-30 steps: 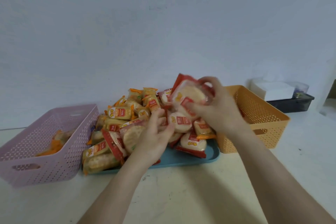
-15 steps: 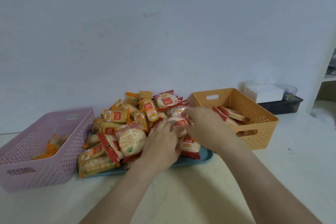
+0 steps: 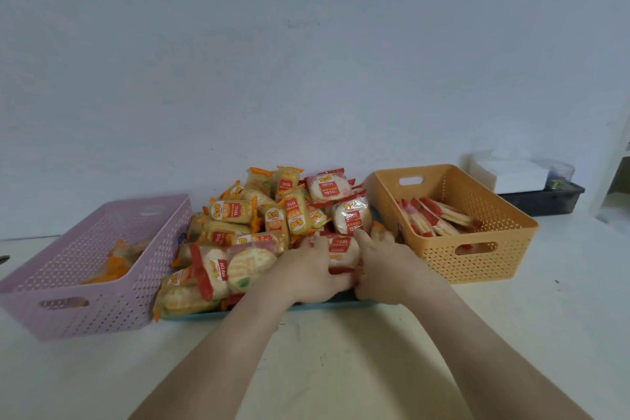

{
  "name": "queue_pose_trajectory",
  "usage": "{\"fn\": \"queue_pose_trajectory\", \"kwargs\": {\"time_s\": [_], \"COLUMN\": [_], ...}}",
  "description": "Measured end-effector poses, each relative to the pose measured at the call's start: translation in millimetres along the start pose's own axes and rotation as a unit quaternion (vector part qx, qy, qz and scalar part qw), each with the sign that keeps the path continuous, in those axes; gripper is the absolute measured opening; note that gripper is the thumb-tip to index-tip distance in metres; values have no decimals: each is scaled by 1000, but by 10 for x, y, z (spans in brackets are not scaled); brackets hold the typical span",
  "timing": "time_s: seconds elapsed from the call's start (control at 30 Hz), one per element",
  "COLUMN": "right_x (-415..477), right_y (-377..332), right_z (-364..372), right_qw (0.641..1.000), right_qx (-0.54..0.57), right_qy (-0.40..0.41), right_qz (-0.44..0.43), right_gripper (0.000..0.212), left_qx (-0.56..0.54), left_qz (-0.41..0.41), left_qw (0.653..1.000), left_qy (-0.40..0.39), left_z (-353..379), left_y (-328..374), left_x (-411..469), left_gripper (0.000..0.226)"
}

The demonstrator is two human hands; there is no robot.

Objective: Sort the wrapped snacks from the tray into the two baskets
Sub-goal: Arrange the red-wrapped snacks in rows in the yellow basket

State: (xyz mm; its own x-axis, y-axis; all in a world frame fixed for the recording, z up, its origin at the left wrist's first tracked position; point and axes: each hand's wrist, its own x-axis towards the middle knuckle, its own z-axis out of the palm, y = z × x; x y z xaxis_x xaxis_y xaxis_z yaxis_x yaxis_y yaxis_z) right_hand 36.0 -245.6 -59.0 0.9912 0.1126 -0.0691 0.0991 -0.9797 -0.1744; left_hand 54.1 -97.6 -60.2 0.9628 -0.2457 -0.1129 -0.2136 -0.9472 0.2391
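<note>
Centre frame, the left hand [image 3: 306, 271] and right hand [image 3: 387, 266] clamp together on a red-wrapped snack [image 3: 341, 247] at the pile's [image 3: 272, 215] near edge on the blue tray [image 3: 324, 304], purple basket [image 3: 102, 310] at left holding orange packs [image 3: 116, 266], orange basket [image 3: 477, 259] at right holding red packs [image 3: 433, 215].

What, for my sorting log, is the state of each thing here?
pink basket: holds a few orange-wrapped snacks, mostly unfilled.
orange basket: partly filled with red-wrapped snacks.
teal tray: heaped with wrapped snacks.
round red-wrapped snack: on the heap's near side, gripped from both sides.
left hand: grips the round red-wrapped snack.
right hand: grips the same snack.
black bin: holds a white box.
</note>
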Motion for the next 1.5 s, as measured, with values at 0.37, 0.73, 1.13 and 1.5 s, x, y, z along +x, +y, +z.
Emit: {"fn": "queue_pose_trajectory", "kwargs": {"time_s": [0.37,0.73,1.13,1.5], "right_x": [4,40,13,-63], "right_y": [114,17,16,-42], "right_z": [-51,39,-127,-434], "right_qw": [994,999,987,795], "right_qx": [107,-38,10,585], "right_qy": [12,6,105,96], "right_qz": [-30,5,-117,-129], "right_gripper": [64,88,51,27], "left_qx": [-228,-657,-717,-735], "left_qz": [-39,-58,-117,-5], "left_qw": [964,733,686,634], "left_qy": [132,167,54,241], "left_z": [-162,-83,-101,-446], "left_y": [-34,-14,92,91], "left_x": [60,-150,-203,-279], "left_gripper": [51,34,22,23]}}
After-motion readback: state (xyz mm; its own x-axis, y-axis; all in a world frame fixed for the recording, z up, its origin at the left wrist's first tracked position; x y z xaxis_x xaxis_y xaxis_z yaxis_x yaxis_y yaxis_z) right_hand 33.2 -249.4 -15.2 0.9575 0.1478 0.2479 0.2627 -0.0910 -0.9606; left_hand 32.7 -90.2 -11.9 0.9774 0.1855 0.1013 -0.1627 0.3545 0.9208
